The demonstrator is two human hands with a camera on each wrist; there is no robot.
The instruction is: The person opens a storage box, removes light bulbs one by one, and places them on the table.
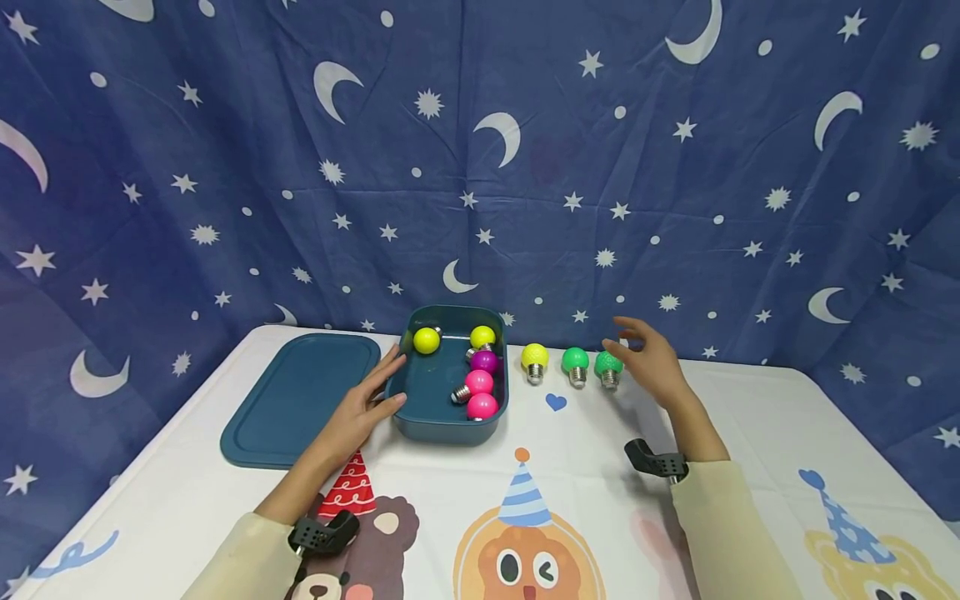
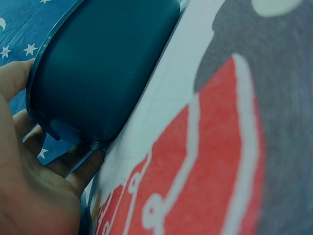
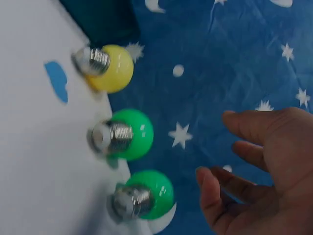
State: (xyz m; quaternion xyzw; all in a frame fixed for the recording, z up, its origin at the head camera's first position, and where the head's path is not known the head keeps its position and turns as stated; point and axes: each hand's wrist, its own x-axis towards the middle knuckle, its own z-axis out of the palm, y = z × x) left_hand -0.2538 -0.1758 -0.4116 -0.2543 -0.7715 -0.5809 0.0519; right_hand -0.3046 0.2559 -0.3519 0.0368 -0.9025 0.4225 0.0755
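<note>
In the head view my left hand [image 1: 365, 402] rests against the left side of a dark teal box [image 1: 448, 432], fingers spread. The left wrist view shows a thumb [image 2: 15, 76] by the box's rim and other fingers near its base. My right hand [image 1: 649, 360] is raised beside the right-hand green bulb [image 1: 608, 364], fingers loosely bent around nothing; a gap separates them in the right wrist view. Another green bulb [image 1: 575, 363] and a yellow bulb [image 1: 535, 359] stand in the same row. Inside the box lie yellow [image 1: 427, 340], purple [image 1: 484, 361] and pink bulbs [image 1: 482, 407].
A flat teal lid [image 1: 300, 400] lies left of the box, partly behind my left arm. The white tablecloth [image 1: 585, 450] has cartoon prints. A dark blue curtain [image 1: 540, 167] with moons and stars hangs directly behind the table.
</note>
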